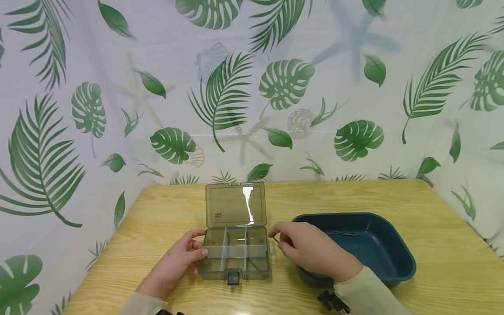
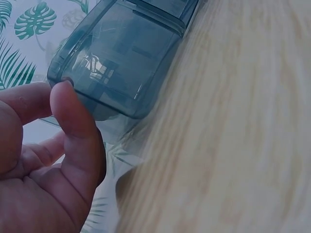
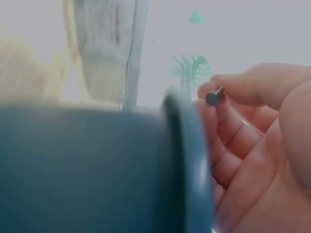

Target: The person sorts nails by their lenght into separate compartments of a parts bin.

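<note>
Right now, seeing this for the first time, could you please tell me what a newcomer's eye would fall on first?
The bold green leaves on the pale backdrop behind the wooden table would probably strike first. Next come the open, see-through divided box, held at its left side by the left hand, and the dark blue tub to its right. Just right of the box, the right hand pinches a thin nail.

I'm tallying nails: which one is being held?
The nail pinched by the right hand, just right of the box; the other nails in sight lie in the bin or the box.
</note>
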Motion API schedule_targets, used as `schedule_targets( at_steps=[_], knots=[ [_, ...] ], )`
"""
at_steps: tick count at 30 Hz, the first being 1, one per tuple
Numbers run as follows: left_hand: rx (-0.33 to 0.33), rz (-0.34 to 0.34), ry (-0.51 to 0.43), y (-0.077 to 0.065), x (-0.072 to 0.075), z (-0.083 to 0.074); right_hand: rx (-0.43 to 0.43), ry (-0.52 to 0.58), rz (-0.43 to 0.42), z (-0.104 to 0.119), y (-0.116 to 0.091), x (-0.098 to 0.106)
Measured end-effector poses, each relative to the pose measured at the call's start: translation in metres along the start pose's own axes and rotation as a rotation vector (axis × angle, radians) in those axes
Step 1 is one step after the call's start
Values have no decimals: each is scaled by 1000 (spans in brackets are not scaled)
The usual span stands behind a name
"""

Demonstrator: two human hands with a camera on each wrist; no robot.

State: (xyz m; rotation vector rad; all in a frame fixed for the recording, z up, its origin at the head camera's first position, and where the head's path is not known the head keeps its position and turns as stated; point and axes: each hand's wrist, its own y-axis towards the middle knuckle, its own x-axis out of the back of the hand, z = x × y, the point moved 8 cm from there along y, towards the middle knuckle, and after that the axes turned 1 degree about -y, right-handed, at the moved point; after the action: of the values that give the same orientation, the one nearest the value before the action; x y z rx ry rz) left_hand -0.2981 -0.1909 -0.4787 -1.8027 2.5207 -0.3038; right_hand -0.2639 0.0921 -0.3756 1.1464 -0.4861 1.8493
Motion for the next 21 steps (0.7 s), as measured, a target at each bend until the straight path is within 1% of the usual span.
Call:
schedule_targets(
  at_steps=[7,11,15,21],
  knots=[
    [9,6,-6,1,-2,-2,3,-9,30,16,21,-19],
    [7,13,-13,0,-3,-2,19,-24,34,21,26,-26],
    [5,9,-11,0,-3,-3,30,-32,26,25,30,-28],
    [7,13,-10,0,-3,-3,5,6,48,26,32,-32]
  ],
)
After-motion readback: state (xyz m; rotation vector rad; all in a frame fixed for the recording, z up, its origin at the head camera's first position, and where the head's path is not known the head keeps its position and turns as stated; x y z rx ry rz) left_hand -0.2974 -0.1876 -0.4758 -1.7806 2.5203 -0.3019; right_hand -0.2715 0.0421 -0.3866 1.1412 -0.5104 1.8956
